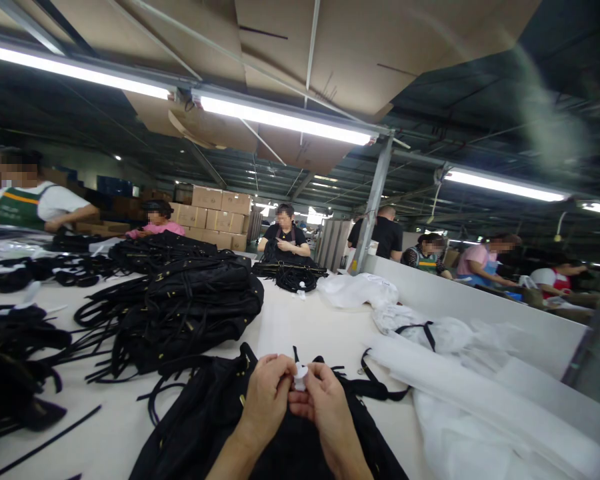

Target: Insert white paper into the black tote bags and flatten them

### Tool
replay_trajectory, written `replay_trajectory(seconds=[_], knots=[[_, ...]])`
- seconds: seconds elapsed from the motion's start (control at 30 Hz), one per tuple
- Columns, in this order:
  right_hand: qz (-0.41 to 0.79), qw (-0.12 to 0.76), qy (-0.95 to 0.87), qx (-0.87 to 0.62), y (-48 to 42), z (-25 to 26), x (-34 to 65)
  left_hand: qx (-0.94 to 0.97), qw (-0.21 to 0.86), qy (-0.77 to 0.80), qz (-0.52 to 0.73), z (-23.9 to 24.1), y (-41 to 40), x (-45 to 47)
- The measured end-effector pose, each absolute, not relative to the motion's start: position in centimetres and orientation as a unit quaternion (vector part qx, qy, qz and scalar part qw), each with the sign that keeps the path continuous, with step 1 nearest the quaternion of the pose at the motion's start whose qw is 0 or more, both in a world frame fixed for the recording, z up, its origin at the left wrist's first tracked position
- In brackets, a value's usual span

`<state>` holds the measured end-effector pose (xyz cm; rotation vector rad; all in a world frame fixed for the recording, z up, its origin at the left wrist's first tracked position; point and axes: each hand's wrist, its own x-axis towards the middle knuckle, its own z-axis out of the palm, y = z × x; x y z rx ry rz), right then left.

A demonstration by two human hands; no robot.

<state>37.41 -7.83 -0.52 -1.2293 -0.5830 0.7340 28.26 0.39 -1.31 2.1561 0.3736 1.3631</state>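
Observation:
My left hand (266, 393) and my right hand (324, 399) meet low in the middle of the view, fingers pinched together. Between them they grip a small white wrapped piece (300, 375) with a thin black strap end sticking up from it. Both hands hover just above a black bag (205, 420) lying on the white table (280, 327) in front of me. Its black straps (375, 387) trail off to the right.
A big heap of black bags and straps (190, 300) lies ahead left, with more loose straps (15, 360) at the far left. White dust bags (460, 373) pile up on the right beside a white partition (480, 307). Several people work around the table; cartons (215, 217) stack behind.

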Motion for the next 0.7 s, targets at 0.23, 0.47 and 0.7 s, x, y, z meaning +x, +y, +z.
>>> replay_trajectory(seconds=[0.23,0.47,0.7], knots=[[0.26,0.613,-0.381,-0.641,-8.8,0.1,38.4,0.834,0.216,0.095,0.498,-1.0,0.3,28.1],[-0.077,0.607,-0.5,-0.613,-9.4,1.5,37.8,0.853,0.176,0.067,0.487,-1.2,0.5,28.2],[0.016,0.667,-0.465,-0.582,-10.0,2.2,37.2,0.849,0.179,0.049,0.495,-0.1,-0.5,27.4]])
